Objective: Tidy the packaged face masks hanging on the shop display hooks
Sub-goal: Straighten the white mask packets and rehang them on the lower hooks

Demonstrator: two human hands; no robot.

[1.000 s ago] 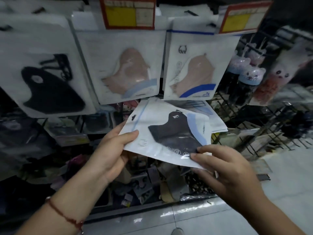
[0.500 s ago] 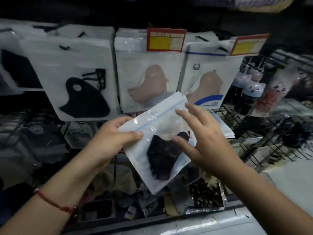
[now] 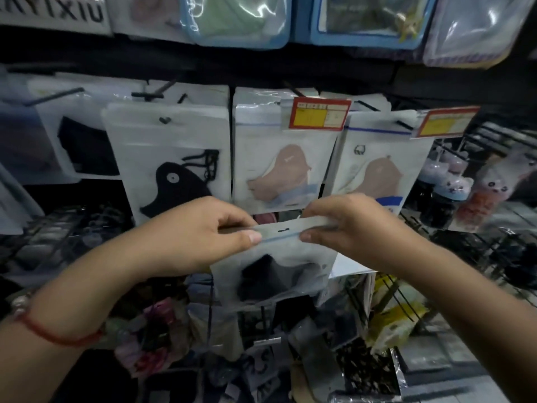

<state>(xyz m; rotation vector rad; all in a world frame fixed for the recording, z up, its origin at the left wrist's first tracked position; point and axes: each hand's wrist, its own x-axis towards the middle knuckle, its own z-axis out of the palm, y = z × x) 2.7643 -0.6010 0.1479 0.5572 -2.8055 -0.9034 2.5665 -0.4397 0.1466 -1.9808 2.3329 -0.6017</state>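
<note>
Item: black-mask packet [image 3: 276, 269], centre, near. Half a second ago tilted, right hand [image 3: 348, 225] spread over its face; now upright, hang-hole uppermost. Left hand [image 3: 203, 231] and right hand each pinch its top strip. Hangs below the pink-mask packets [image 3: 283, 167], off any hook. Judged ready for re-hanging.

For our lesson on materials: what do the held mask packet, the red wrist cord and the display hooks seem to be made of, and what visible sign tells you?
Held mask packet: likely thin glossy plastic film; it crinkles, shines and shows the dark mask inside.
Red wrist cord: probably braided thread; thin and matt.
Display hooks: apparently dark metal wire or plastic rod; slim, straight, rigid.
</note>
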